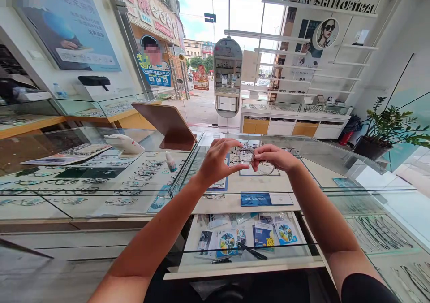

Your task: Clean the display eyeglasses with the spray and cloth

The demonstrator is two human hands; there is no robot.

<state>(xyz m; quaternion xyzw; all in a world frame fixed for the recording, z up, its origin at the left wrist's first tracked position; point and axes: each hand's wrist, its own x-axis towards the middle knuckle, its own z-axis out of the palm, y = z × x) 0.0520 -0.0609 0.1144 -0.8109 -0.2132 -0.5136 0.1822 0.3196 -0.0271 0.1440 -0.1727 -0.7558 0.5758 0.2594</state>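
Above the glass counter, my right hand (273,157) pinches a pair of thin-framed eyeglasses (267,170) between thumb and fingers. My left hand (220,159) is just left of it, thumb and fingers spread apart around the glasses' left side; whether it touches them cannot be made out. Below the hands, an open drawer (188,260) holds packets, round-patterned cards (227,242) and a black pen-like item (251,251). A blue and white card (257,199) lies between the hands and the drawer.
Glass display cases (101,209) with rows of eyeglasses stretch left and right. On the left counter stand a small white bottle (171,162), a white hand-shaped object (125,145) and a brown tilted panel (164,121). An oval mirror (227,76) and a potted plant (372,146) are farther back.
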